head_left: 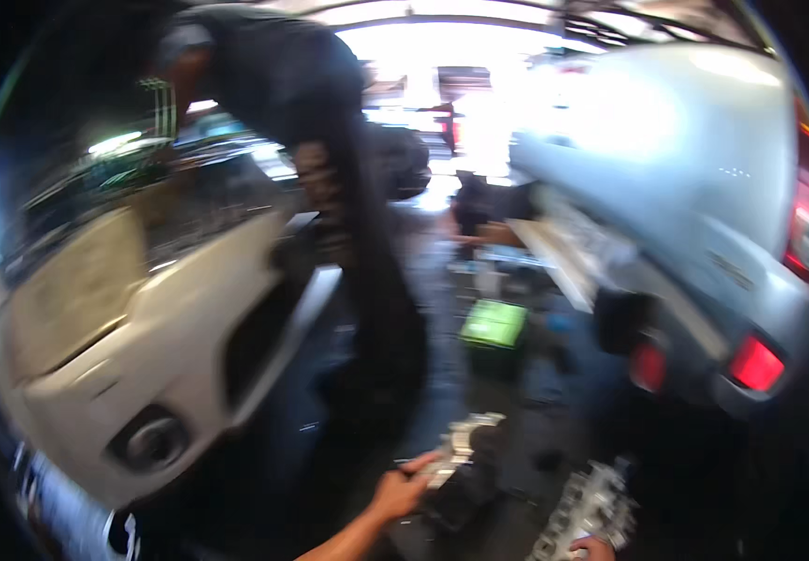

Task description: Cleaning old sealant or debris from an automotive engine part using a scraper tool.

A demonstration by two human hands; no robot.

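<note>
Low in the middle, my left hand point(401, 492) is closed on the near edge of a silvery metal engine part point(464, 449), its fingertips at the rim. The part's dark lower side blends into the shadow. At the bottom edge, my right hand point(593, 549) is closed on a second piece, a light grey cast-metal engine part point(584, 507) with a bumpy, ridged outline. Only a piece of the right hand shows, since the frame cuts it off. The two parts are apart from each other. Motion blur hides their finer detail.
A cream car front point(180, 346) stands at left, where a person in dark clothes point(283, 84) bends over the engine bay. At right is a pale silver vehicle point(685, 159) with red rear lights. Between them sit a bright green box point(493, 323) and a long pale panel point(554, 264).
</note>
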